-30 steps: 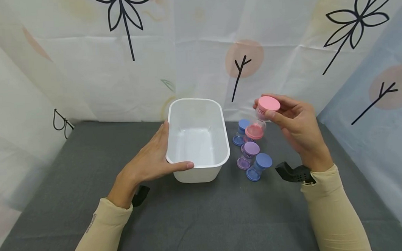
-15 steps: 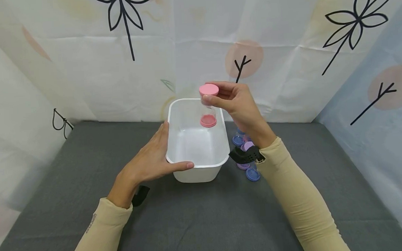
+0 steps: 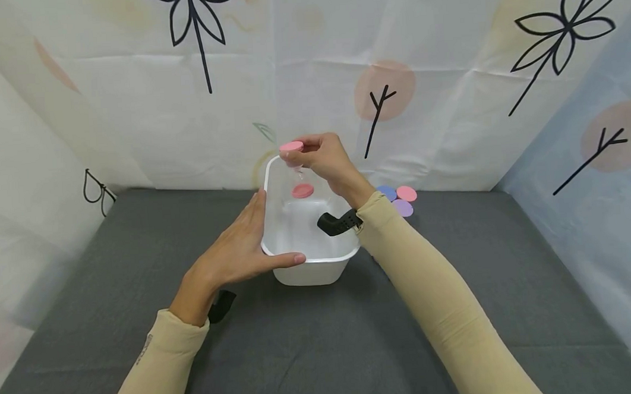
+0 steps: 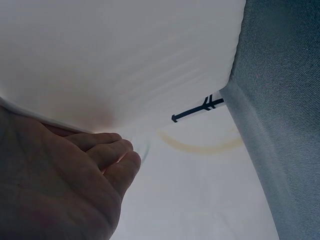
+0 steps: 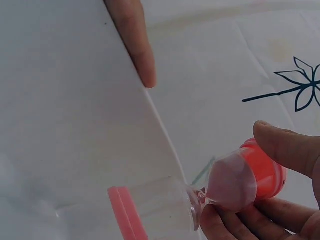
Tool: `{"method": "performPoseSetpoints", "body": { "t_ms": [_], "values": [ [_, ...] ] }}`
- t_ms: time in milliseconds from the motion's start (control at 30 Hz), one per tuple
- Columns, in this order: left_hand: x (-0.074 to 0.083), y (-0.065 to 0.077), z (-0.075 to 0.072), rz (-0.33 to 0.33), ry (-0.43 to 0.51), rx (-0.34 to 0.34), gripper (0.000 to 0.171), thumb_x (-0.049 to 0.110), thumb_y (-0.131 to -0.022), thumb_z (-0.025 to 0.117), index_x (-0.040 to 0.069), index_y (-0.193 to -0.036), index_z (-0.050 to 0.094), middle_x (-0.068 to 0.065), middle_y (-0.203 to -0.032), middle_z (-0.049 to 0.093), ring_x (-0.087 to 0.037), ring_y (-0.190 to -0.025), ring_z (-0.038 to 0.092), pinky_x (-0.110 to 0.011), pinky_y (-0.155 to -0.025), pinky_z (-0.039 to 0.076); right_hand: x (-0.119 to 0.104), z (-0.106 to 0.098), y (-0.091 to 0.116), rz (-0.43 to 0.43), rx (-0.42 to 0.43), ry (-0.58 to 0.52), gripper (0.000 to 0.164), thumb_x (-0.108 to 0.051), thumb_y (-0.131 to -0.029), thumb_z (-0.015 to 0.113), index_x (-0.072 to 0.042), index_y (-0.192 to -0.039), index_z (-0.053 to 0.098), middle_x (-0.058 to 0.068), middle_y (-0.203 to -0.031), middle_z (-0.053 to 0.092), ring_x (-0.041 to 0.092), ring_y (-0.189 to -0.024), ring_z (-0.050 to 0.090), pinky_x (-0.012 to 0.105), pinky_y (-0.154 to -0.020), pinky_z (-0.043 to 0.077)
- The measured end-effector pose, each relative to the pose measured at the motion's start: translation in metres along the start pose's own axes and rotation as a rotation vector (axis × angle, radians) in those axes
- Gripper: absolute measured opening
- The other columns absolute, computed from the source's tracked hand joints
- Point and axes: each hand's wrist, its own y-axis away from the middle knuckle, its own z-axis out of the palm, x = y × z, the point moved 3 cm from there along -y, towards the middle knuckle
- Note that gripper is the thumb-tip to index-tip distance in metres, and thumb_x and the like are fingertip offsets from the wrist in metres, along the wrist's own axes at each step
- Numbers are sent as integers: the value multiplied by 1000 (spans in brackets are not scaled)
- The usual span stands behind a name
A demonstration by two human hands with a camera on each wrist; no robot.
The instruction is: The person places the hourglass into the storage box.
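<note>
My right hand (image 3: 326, 159) pinches a pink-capped sand timer (image 5: 232, 182) by its upper end, between thumb and fingers. The timer hangs upright over the far part of a white plastic bin (image 3: 319, 269), its lower cap below the rim level in the head view. Clear bulbs and a narrow neck show in the right wrist view, with pale sand in the upper bulb. My left hand (image 3: 232, 249) rests along the bin's left side, fingers straight against the outside under the rim (image 4: 45, 121), thumb laid over the front edge.
Right of the bin, partly behind my right forearm, stand more timers with a blue cap (image 3: 386, 192), a pink cap (image 3: 406, 193) and a purple cap (image 3: 402, 208). Grey cloth (image 3: 302, 352) covers the table. A patterned white curtain (image 3: 309, 72) hangs close behind the bin.
My right hand has carried the pink sand timer leftward from the cluster of timers to over the bin. My left hand and the bin have stayed in place.
</note>
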Motion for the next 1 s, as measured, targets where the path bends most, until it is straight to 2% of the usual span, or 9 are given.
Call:
{"method": "performPoseSetpoints", "body": {
  "t_ms": [133, 267, 433, 533, 800, 1000],
  "values": [
    [1, -1, 0, 17, 1, 6, 130, 71, -75, 77, 27, -162, -9, 0, -167, 11, -26, -148, 25, -53, -108, 38, 10, 6, -6, 73, 12, 63, 30, -12, -89, 80, 3, -115, 72, 10, -99, 71, 19, -88, 68, 37, -92, 53],
    [1, -2, 1, 18, -2, -1, 130, 70, -76, 77, 25, -163, -9, 0, -168, 9, -26, -149, 23, -53, -110, 36, 17, 10, -10, 106, 25, 106, 28, -13, -88, 81, 3, -110, 74, 10, -96, 72, 18, -84, 67, 42, -93, 52],
    [1, 0, 0, -31, -27, -27, 134, 73, -75, 75, 17, -163, -10, -3, -169, 2, -24, -154, 11, -52, -116, 29, 24, 17, -11, 131, 20, 236, 32, -15, -86, 83, 2, -112, 74, 9, -95, 72, 17, -84, 65, 32, -83, 53],
    [1, 0, 0, -58, -37, -41, 135, 74, -76, 74, 15, -162, -11, -3, -169, -1, -24, -154, 8, -52, -116, 28, 28, 20, -11, 148, 10, 297, 31, -15, -85, 84, 2, -109, 74, 9, -93, 71, 17, -83, 63, 27, -76, 51],
    [2, 1, -1, -53, -27, -41, 133, 73, -76, 74, 21, -161, -13, -1, -169, -1, -23, -154, 8, -54, -116, 28, 34, 20, -11, 140, -9, 357, 25, -14, -84, 85, 1, -102, 76, 7, -87, 70, 15, -79, 61, 24, -72, 48],
    [2, 0, -1, -18, -13, -18, 130, 70, -76, 76, 27, -162, -12, -1, -169, 6, -23, -152, 15, -53, -113, 33, 38, 18, -11, 146, -7, 435, 25, -14, -80, 87, 0, -99, 78, 5, -84, 70, 16, -80, 59, 24, -71, 46]
  ]
}}
